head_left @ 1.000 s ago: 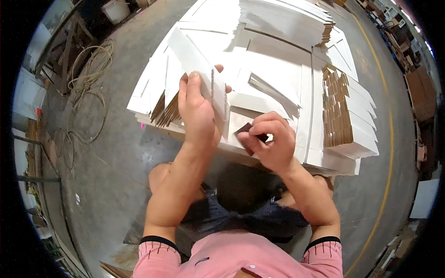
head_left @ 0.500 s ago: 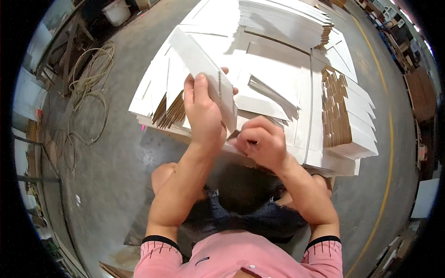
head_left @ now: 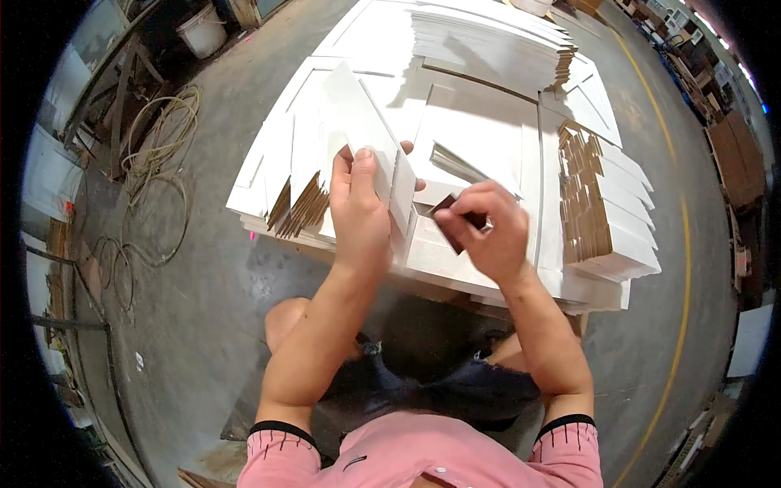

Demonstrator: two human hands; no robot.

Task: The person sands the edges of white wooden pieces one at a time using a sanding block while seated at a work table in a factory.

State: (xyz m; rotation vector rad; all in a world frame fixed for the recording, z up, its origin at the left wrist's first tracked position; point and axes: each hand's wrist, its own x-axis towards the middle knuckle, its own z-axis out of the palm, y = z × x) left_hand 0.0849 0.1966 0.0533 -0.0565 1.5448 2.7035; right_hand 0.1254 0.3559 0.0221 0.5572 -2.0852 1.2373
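Observation:
My left hand (head_left: 360,203) is closed round a few thin white boards (head_left: 355,110), held tilted up above the near part of the work surface. Its thumb lies on their left face and fingertips show past the right side. Just right of the boards' lower end, my right hand (head_left: 498,232) pinches a small dark brown sheet, apparently sandpaper (head_left: 444,221). The sheet is apart from the boards. Under both hands lies a white panel (head_left: 488,110) with a recessed middle, and a few loose white strips (head_left: 460,163) rest on it.
Brown-edged white boards stand in a row (head_left: 303,203) at the left and in a stack (head_left: 606,207) at the right. A larger stack (head_left: 488,49) stands at the far side. A coiled hose (head_left: 167,122) and a white bucket (head_left: 202,32) are on the floor at the left.
My right hand has moved up and to the right, away from the lower end of the boards, bringing the sandpaper into clearer view. My left hand still holds the boards, shifted slightly.

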